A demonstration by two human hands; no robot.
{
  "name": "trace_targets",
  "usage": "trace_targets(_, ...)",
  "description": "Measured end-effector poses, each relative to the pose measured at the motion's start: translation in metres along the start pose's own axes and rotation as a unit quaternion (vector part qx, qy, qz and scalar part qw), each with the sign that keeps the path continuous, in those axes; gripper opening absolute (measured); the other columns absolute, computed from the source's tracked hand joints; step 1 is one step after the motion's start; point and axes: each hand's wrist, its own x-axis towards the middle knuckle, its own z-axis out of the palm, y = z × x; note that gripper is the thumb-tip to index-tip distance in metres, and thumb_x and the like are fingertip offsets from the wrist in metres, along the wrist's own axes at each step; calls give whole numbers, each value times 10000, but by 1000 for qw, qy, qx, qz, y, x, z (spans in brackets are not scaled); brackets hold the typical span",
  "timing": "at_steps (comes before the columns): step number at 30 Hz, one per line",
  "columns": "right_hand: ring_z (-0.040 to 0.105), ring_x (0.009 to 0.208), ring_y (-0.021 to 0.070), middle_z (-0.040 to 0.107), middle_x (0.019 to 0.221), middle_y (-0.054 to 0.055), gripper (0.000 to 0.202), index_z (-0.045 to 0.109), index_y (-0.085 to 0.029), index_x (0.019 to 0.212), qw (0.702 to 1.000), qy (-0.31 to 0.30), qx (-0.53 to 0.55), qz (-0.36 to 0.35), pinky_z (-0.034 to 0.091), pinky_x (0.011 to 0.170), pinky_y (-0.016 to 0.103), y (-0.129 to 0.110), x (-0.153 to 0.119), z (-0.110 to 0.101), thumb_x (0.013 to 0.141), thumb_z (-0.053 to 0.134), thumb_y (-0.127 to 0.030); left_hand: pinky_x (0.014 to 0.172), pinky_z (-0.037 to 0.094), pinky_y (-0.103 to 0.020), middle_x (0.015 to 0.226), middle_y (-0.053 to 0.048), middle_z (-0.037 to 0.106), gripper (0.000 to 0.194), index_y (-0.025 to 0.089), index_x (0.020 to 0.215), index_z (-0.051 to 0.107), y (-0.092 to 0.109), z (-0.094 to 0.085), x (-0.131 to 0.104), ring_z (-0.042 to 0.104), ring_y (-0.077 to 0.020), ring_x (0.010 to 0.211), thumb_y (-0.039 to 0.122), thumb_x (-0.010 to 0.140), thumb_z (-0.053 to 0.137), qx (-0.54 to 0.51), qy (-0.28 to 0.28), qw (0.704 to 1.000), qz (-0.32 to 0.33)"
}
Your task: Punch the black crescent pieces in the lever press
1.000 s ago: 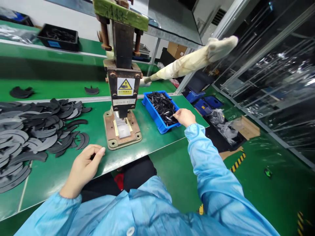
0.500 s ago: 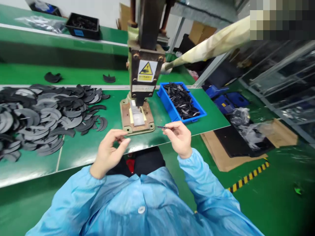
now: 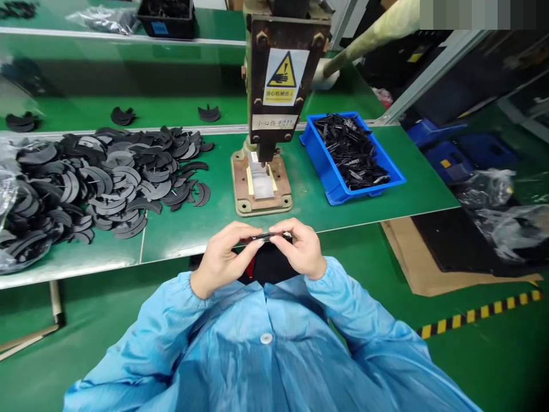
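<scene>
A thin black strip (image 3: pixel 266 236) is pinched between both hands in front of the table's near edge. My left hand (image 3: pixel 229 254) grips its left part with thumb and fingers, and my right hand (image 3: pixel 300 249) grips the right part. Just beyond the hands stands a press (image 3: pixel 278 77) with a warning label. A metal plate (image 3: pixel 262 186) lies on the press base (image 3: pixel 241 191) under the ram. Right of the press, a blue bin (image 3: pixel 332 180) holds many thin black parts. Curved black parts (image 3: pixel 122 174) form a large pile at the left.
A black bin (image 3: pixel 171 28) and a plastic bag (image 3: pixel 107 20) sit on the back shelf. Loose curved parts (image 3: pixel 209 113) lie behind the pile. A pale wrapped bar (image 3: pixel 373 34) slants from the press to the upper right. Cardboard (image 3: pixel 414 257) lies below the table's right side.
Both hands have come together, and my left hand now grips the strip that only my right hand held before. The view has shifted, bringing the press and blue bin closer.
</scene>
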Motion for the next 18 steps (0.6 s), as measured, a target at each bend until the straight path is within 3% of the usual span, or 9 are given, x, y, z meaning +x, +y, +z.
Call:
trace_targets(6,751,802,150,800,909,6,159,765,-278,1089,1000,-6,14,7,624,758,314,7,-5,1,955,766,-361,821,633,-346,1020,-73,805,167,244,1151,773,-3,1,4,759,-193,933,203,989,774,16,-1,999,35)
trace_targets(9,759,869,148,802,1001,19,212,739,-277,1161,999,-27,24,9,642,807,317,7,8,-14,969,749,-365,829,623,-338,996,-67,810,95,235,1089,779,-10,-7,15,759,-189,924,214,999,758,36,-3,998,42)
trace_targets(12,743,964,144,765,1116,37,293,699,-274,1216,996,76,22,-50,652,903,338,-5,45,-52,956,772,-388,780,591,-305,978,-58,804,81,219,1053,787,-27,-20,39,722,-164,838,270,1012,740,92,23,995,17)
trace_targets(14,727,952,142,739,1082,26,360,667,-278,1210,975,161,20,-150,656,907,352,-26,79,-86,934,794,-472,763,572,-293,1015,-56,811,138,216,1076,801,-42,-27,61,698,-154,800,312,1021,719,134,35,990,-6)
trace_targets(18,740,1133,190,722,1182,50,527,606,-275,1256,964,157,-32,-214,670,1012,415,-88,142,-140,926,721,-670,886,576,-317,1095,-68,821,218,216,1130,814,-72,-26,102,735,-195,925,337,1042,655,215,0,976,-32)
